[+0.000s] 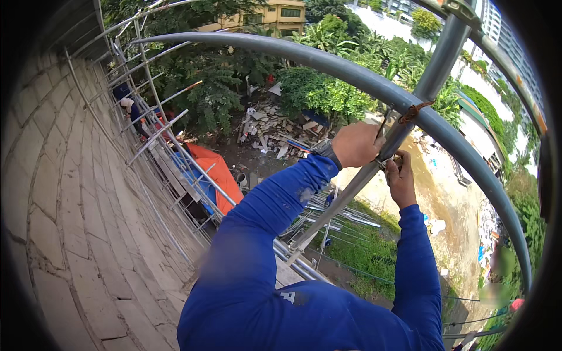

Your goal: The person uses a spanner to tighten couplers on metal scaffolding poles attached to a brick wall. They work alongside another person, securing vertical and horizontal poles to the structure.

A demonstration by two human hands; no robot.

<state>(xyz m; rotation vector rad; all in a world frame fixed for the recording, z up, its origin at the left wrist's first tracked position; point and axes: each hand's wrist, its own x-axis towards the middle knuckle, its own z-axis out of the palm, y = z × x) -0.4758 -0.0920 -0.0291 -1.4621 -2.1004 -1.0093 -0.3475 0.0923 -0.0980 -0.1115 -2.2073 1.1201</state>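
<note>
A grey metal pole (443, 61) slants down in front of me, and a long curved grey pipe (328, 58) crosses it. Rusty tie wire (415, 111) is wound around their crossing. Just below it, my left hand (357, 145) is closed in a fist beside the pole. A thin dark rod-like piece (384, 121) sticks up from its fingers; its lower end is hidden. My right hand (401, 180) is closed at the pole's other side, fingers bent around a small metal fitting (383, 164) against the pole. Both arms wear blue sleeves.
A stone-clad wall (88, 234) rises at left, with scaffold tubes (158, 137) along it. Another person (133, 111) is on that scaffold, above an orange tarp (213, 172). Far below lie a rubble heap (278, 128) and stacked metal pipes (345, 215). A rusty-spotted tube (515, 70) runs at upper right.
</note>
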